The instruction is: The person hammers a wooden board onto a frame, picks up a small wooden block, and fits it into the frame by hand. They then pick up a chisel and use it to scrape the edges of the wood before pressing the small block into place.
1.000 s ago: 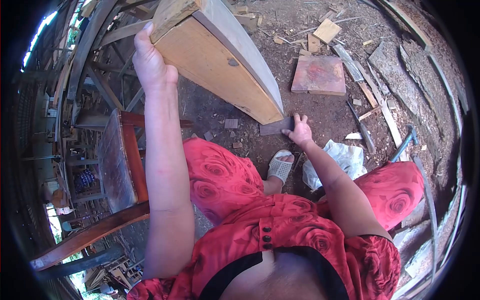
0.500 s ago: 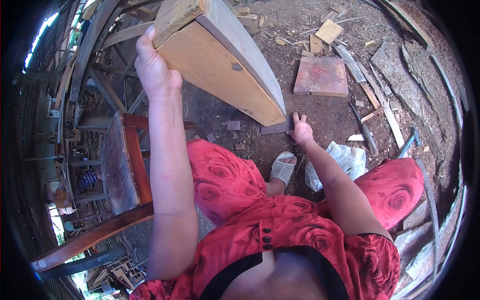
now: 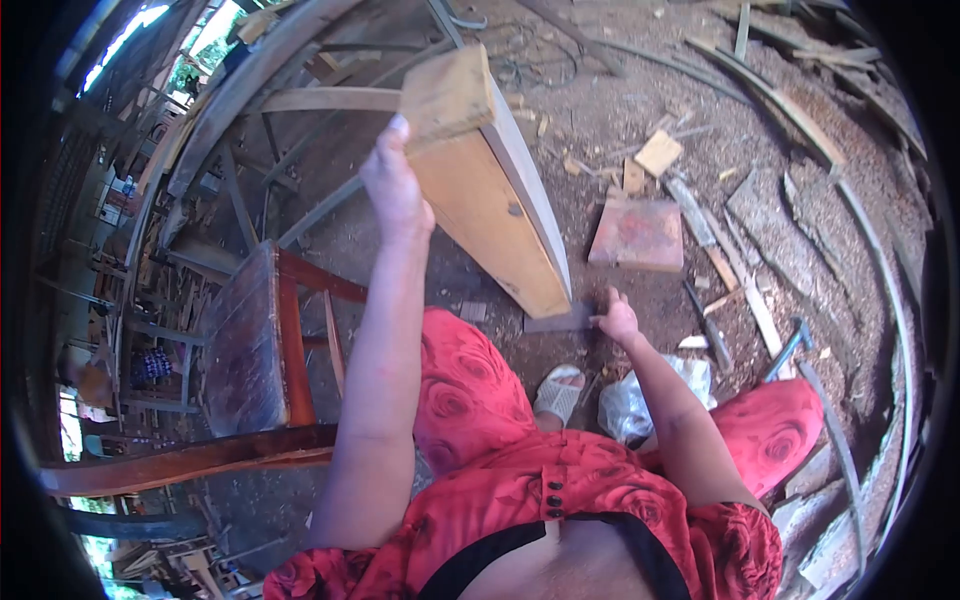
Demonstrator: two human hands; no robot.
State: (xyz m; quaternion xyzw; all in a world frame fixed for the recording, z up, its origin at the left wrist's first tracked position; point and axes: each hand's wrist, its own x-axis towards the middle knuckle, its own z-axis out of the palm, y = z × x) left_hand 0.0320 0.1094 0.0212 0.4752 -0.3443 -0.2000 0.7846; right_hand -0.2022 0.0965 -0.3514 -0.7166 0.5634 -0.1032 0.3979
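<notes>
My left hand point(image 3: 395, 185) grips the upper end of a long wooden box-like piece point(image 3: 480, 205), its thumb on the edge and its other fingers hidden behind. The piece leans away from my knees, and its lower end stands on a small dark flat block point(image 3: 557, 320) on the ground. My right hand point(image 3: 618, 318) is low by the right end of that block, fingers apart, with the fingertips at or very near its edge. No object shows inside my right hand.
A reddish square board point(image 3: 637, 235) lies beyond my right hand. Nearer are a chisel-like tool point(image 3: 712, 330), a hammer point(image 3: 790, 348) and a clear plastic bag point(image 3: 655, 395). A wooden chair point(image 3: 250, 345) stands at left. Wood scraps and long strips litter the right side.
The view has shifted, so most things sit lower in it. The wooden piece now stands more upright, still held by my left hand. My right hand remains beside the dark block.
</notes>
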